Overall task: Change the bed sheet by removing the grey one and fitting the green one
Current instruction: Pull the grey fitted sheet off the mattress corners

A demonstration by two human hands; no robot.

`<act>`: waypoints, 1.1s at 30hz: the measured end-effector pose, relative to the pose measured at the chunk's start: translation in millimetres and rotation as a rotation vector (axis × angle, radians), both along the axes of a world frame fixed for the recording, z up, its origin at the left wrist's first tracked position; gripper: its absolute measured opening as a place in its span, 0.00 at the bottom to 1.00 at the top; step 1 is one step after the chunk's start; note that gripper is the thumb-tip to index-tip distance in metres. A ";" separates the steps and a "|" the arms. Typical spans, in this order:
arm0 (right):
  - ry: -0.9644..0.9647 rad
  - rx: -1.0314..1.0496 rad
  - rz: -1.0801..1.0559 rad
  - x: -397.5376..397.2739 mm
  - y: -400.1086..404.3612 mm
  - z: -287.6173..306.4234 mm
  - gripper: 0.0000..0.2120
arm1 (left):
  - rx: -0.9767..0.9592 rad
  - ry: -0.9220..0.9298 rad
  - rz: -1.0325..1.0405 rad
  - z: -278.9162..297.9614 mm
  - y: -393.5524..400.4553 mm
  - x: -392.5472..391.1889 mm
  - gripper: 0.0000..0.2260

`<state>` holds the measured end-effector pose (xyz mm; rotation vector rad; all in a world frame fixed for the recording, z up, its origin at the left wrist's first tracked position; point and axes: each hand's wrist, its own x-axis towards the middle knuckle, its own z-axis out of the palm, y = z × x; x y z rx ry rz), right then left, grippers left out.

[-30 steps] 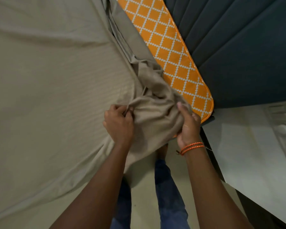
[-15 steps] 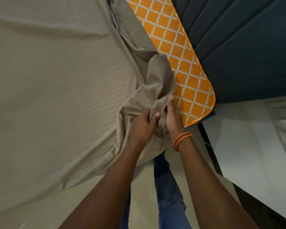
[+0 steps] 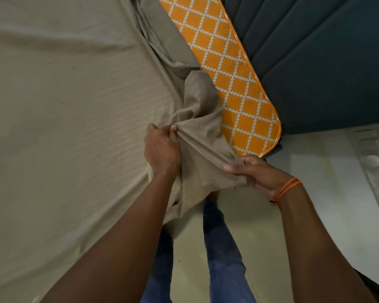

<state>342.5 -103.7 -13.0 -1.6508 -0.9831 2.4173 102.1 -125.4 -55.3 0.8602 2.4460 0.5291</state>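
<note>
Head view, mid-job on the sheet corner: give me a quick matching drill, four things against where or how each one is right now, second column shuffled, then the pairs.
Column one:
1. left hand
2. right hand
3. grey sheet
4. orange patterned mattress

Column two:
A. bared along its corner, beside the dark headboard
B. grips a bunch of cloth at the bed's edge
C. wears orange thread bands at the wrist, pinches the pulled-off corner
D. still spread over most of the bed

Pairs: 1-B, 2-C, 3-D, 4-A
</note>
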 end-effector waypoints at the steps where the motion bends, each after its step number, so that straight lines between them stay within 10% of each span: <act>1: 0.028 -0.024 0.029 3.6 -1.0 2.0 0.19 | -0.027 0.007 0.018 0.4 1.5 -0.3 0.14; 5: -0.014 0.032 0.107 -15.8 5.1 6.7 0.26 | -0.084 -0.136 0.061 -10.7 2.1 6.1 0.13; 9: 0.138 0.028 0.289 -60.9 23.3 27.5 0.10 | 0.032 -0.860 -0.015 -19.4 -10.6 8.2 0.10; 12: 0.473 -0.071 0.059 -107.0 28.5 37.3 0.09 | 0.044 -1.314 0.143 -10.1 -26.2 -2.3 0.09; 15: 0.258 0.131 -0.226 -140.9 26.8 -0.2 0.15 | 0.187 -1.598 0.507 -17.3 -40.7 -18.5 0.19; 19: -0.216 0.411 -0.304 -153.3 6.5 -42.7 0.10 | 0.171 -1.469 0.645 -27.8 -54.4 -29.1 0.29; 33: -0.661 1.001 -0.069 -188.3 -86.0 -29.7 0.07 | 0.324 -1.256 0.423 8.9 -96.5 -26.3 0.11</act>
